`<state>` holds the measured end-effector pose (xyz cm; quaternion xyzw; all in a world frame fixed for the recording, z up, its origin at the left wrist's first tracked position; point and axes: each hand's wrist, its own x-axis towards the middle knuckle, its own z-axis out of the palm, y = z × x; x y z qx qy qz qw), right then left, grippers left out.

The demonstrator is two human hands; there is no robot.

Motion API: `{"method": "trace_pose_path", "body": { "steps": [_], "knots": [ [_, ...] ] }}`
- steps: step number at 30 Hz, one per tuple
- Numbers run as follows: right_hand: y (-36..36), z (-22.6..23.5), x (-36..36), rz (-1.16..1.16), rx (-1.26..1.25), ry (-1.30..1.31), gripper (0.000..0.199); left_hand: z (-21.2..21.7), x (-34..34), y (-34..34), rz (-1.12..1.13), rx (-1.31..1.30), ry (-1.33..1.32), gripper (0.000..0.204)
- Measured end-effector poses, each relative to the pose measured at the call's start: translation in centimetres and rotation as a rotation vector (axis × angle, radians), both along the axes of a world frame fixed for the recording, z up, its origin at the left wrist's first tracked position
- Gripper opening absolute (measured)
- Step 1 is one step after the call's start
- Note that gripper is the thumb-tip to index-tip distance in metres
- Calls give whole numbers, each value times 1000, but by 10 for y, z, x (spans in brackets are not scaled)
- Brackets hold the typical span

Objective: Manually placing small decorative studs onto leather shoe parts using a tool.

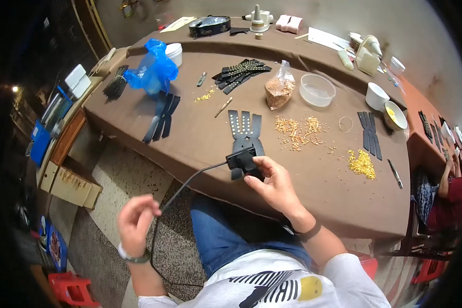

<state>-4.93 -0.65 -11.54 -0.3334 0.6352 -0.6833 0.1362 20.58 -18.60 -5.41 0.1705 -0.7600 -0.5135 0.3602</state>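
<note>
the black device is pinched here between the thumb and fingers of the right hand, right over the slotted black piece, whose near end is partly covered by it. out to the left, well apart, the left hand is held with fingers loosely curled by the black cable; whether the cable is gripped or merely brushed cannot be told. and there lies the first danger: the cable is strung between the two hands, so if it is pulled leftward, the device could be twisted out of the right hand's pinch, or the slotted piece dragged askew beneath it. its slack is hung below the left hand beside the jeans, where it could be snagged by a knee. just beyond the right hand, loose copper-coloured bits are spread, and farther right a heap of yellow bits; by a careless sweep of the wrist either could be scattered and mixed. past those, the bag is stood upright and, if knocked, more could be spilled. near the right hand, the edge of the brown cloth offers little to stop anything that is dropped.
</note>
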Motion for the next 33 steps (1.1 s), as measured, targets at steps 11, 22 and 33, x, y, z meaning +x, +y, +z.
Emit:
{"method": "trace_pose_path", "body": {
  "steps": [11, 22, 33],
  "knots": [
    [-12, 27, 52, 88, 33, 553, 35, -69, -76, 66, -268, 228, -139, 19],
    [6, 17, 58, 87, -70, 577, 36, -104, -116, 71, -362, 998, 457, 25],
    [9, 17, 46, 198, 34, 359, 29, -87, -129, 66, -353, 741, 511, 22]
  ]
}}
